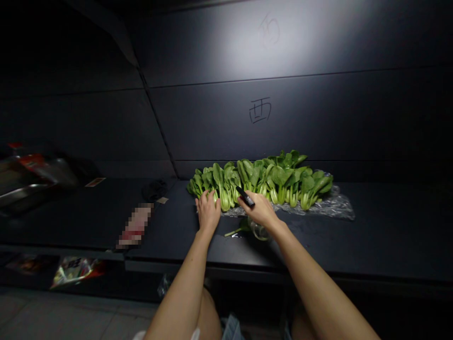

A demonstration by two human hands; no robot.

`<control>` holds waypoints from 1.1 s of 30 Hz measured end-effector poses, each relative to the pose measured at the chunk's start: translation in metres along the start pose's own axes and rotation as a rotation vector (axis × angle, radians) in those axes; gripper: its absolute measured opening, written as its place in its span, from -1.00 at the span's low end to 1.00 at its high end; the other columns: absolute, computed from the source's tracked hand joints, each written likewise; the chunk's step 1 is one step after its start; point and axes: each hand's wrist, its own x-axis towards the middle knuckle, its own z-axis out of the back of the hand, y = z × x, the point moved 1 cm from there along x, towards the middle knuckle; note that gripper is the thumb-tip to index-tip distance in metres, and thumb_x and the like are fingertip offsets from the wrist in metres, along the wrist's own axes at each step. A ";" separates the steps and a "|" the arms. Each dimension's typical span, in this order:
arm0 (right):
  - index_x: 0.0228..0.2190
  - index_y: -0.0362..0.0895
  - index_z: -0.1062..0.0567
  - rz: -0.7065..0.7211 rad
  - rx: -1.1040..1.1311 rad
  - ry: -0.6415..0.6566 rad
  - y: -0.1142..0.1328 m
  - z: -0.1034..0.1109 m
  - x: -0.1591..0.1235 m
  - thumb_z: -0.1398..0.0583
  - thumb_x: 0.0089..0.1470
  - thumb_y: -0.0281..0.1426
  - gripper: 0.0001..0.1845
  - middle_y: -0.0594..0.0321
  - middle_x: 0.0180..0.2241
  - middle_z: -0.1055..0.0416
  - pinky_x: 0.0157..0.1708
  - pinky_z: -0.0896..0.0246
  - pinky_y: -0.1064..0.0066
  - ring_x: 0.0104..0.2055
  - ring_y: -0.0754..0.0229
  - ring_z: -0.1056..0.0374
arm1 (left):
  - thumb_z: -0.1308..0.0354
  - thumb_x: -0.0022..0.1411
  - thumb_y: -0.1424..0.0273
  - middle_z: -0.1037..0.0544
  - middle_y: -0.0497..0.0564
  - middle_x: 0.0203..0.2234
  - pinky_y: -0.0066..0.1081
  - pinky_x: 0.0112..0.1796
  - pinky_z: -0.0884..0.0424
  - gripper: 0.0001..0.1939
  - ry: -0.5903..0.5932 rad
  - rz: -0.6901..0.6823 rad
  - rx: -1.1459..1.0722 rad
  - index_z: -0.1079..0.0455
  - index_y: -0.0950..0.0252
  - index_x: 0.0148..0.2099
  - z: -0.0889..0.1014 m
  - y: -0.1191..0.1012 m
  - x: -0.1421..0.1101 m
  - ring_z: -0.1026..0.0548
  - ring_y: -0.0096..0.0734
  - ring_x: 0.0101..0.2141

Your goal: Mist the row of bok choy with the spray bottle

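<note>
A row of green bok choy (247, 174) stands along the back of the dark shelf, leaves up, on clear plastic wrap (339, 204). My left hand (208, 211) is at the row's left end, fingers spread and touching the pale stems. In front of the middle of the row, my right hand (260, 208) is closed around a spray bottle. Its black nozzle (245, 196) points toward the plants, and the clear bottle body (259, 230) shows below my palm. A loose bok choy leaf (234, 232) lies left of the bottle, beside wet spots.
Dark panels with a marked character (260, 110) rise behind the row. On the left shelf section are blurred packages (38, 170), a black crumpled item (154, 190) and a pixelated pink-red item (135, 226). Below, a bright packet (76, 270) sits on the lower shelf.
</note>
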 end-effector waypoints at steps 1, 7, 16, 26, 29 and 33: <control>-0.35 -0.08 -0.46 0.001 0.001 0.001 0.000 0.000 0.000 -0.04 0.20 -0.16 -0.69 0.17 -0.41 -0.50 -0.48 0.06 0.47 -0.39 0.15 -0.39 | 0.03 0.26 0.39 -0.37 0.28 0.08 0.06 0.18 -0.08 -0.61 -0.002 -0.002 -0.003 -0.35 0.37 0.10 0.000 0.001 0.000 -0.31 -0.03 0.13; -0.34 -0.07 -0.46 0.019 0.002 0.009 0.003 -0.002 0.001 -0.04 0.20 -0.15 -0.69 0.18 -0.42 -0.50 -0.49 0.06 0.47 -0.40 0.16 -0.39 | 0.07 0.27 0.41 -0.34 0.28 0.08 -0.06 0.16 -0.16 -0.62 -0.033 -0.014 -0.031 -0.36 0.37 0.07 0.001 0.007 0.001 -0.30 -0.08 0.13; -0.29 -0.09 -0.48 0.026 -0.028 0.033 0.010 -0.004 0.002 -0.05 0.21 -0.18 -0.70 0.17 -0.37 -0.53 -0.45 0.02 0.47 -0.36 0.17 -0.42 | 0.02 0.26 0.40 -0.27 0.29 0.09 -0.15 0.14 -0.21 -0.63 -0.075 -0.007 -0.051 -0.34 0.39 0.07 0.004 0.017 0.002 -0.26 -0.07 0.14; -0.29 -0.10 -0.48 0.011 0.029 0.011 0.011 -0.005 0.004 -0.05 0.20 -0.19 -0.70 0.19 -0.38 -0.52 -0.43 -0.01 0.48 -0.35 0.17 -0.41 | -0.17 0.08 0.02 -0.41 0.13 -0.18 -0.14 -0.05 -0.25 -0.58 0.112 -0.051 0.197 -0.43 0.25 -0.18 0.014 -0.011 -0.002 -0.34 -0.08 -0.09; -0.32 -0.10 -0.48 0.004 0.064 0.002 0.008 -0.005 0.004 -0.05 0.19 -0.18 -0.70 0.20 -0.40 -0.51 -0.44 -0.01 0.48 -0.38 0.18 -0.39 | -0.19 0.06 0.03 -0.42 0.15 -0.19 -0.16 -0.07 -0.23 -0.55 0.146 -0.046 0.247 -0.43 0.28 -0.17 0.015 -0.017 -0.001 -0.34 -0.07 -0.09; -0.34 -0.10 -0.47 -0.002 0.096 -0.020 0.006 -0.004 0.003 -0.06 0.19 -0.19 -0.71 0.19 -0.39 -0.51 -0.42 -0.03 0.48 -0.36 0.17 -0.39 | -0.20 0.06 0.16 -0.46 0.14 -0.22 -0.19 -0.07 -0.22 -0.64 0.166 0.001 0.254 -0.43 0.30 -0.16 0.014 -0.021 -0.001 -0.38 -0.10 -0.09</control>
